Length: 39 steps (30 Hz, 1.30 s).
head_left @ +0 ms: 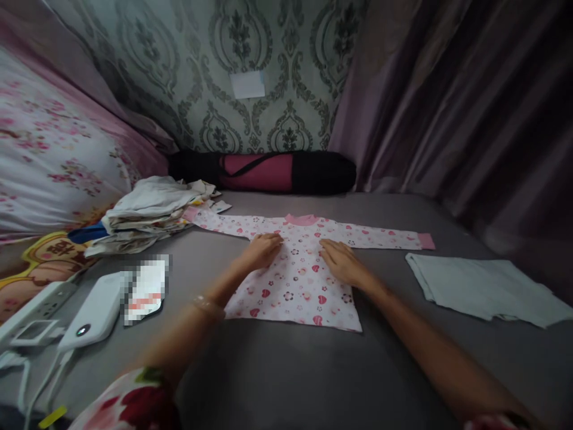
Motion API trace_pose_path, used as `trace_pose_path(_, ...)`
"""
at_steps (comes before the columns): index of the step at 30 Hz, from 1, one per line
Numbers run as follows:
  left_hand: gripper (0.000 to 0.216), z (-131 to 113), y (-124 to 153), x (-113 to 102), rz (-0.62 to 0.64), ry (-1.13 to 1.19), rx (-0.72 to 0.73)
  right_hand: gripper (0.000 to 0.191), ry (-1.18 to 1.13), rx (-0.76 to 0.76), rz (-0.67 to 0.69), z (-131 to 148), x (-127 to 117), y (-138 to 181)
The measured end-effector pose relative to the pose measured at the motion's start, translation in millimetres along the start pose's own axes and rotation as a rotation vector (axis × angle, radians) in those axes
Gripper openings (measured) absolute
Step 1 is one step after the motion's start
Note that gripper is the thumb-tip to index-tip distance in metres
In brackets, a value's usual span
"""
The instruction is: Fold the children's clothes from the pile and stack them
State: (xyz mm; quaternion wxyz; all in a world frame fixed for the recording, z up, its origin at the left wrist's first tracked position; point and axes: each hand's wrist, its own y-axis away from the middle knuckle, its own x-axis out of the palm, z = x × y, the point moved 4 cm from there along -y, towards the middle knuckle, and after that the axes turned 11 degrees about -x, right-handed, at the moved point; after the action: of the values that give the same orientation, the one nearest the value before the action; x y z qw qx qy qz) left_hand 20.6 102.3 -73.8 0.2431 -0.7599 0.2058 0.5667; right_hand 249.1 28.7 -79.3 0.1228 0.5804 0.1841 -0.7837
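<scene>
A child's long-sleeved shirt (295, 280), white with pink hearts and flowers and a pink collar, lies spread flat with both sleeves stretched out sideways. My left hand (264, 249) rests on the left side of its chest, fingers extended and palm down. On the right side of the chest lies my right hand (340, 260), also flat with fingers stretched out. Neither hand grips the fabric. The left cuff touches a pile of folded clothes (152, 203). Beyond the right sleeve is a pale green folded garment (487, 286).
On the left are a white power bank (96, 310) with cables, a blurred-out phone-like object (147, 289) and a power strip (40, 307). A black and maroon long bag (259, 173) lies against the wall. Curtains (425, 89) hang at the right over the grey bed sheet (290, 376).
</scene>
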Motion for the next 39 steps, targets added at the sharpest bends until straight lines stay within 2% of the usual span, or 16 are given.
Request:
trace_pose_path(4, 0.038, -3, -58, 32, -0.037, -0.022, -0.007, 0.058, 0.079, 0.064, 0.040, -24, 20, -58)
trace_pose_path(6, 0.044, 4, -77, 47, -0.020, -0.060, -0.098, 0.061, 0.105, 0.104, 0.056, -36, 27, -76)
trace_pose_path(9, 0.051, 18, -90, 61, -0.003, -0.089, -0.268, 0.062, 0.118, 0.168, 0.059, -50, 37, -89)
trace_pose_path(14, 0.052, 25, -95, 62, -0.026, -0.079, -0.338, 0.062, 0.122, 0.182, 0.023, -59, 45, -93)
trace_pose_path(18, 0.054, 23, -95, 57, 0.054, -0.062, -0.334, 0.063, 0.001, 0.200, 0.115, -58, 34, -91)
trace_pose_path(20, 0.055, 24, -90, 53, -0.001, -0.090, -0.332, 0.062, -0.051, 0.197, 0.112, -57, 25, -86)
trace_pose_path(23, 0.057, 30, -79, 53, -0.107, -0.147, -0.362, 0.064, 0.000, 0.267, 0.006, -62, 16, -73)
trace_pose_path(26, 0.059, 38, -74, 58, -0.062, -0.190, -0.396, 0.068, 0.067, 0.367, -0.006, -70, 23, -60)
trace_pose_path(30, 0.060, 39, -76, 56, 0.037, -0.230, -0.413, 0.068, 0.057, 0.378, 0.011, -76, 29, -58)
trace_pose_path(32, 0.058, 32, -79, 51, 0.038, -0.256, -0.413, 0.068, -0.015, 0.389, 0.018, -81, 23, -58)
trace_pose_path(34, 0.053, 17, -85, 45, -0.032, -0.263, -0.365, 0.069, -0.058, 0.435, -0.012, -89, 13, -54)
trace_pose_path(36, 0.049, -9, -93, 45, -0.089, -0.205, -0.229, 0.071, -0.039, 0.522, -0.059, -100, 5, -46)
trace_pose_path(39, 0.044, -55, -111, 57, -0.072, -0.049, 0.031, 0.071, 0.020, 0.635, -0.055, -115, 6, -33)
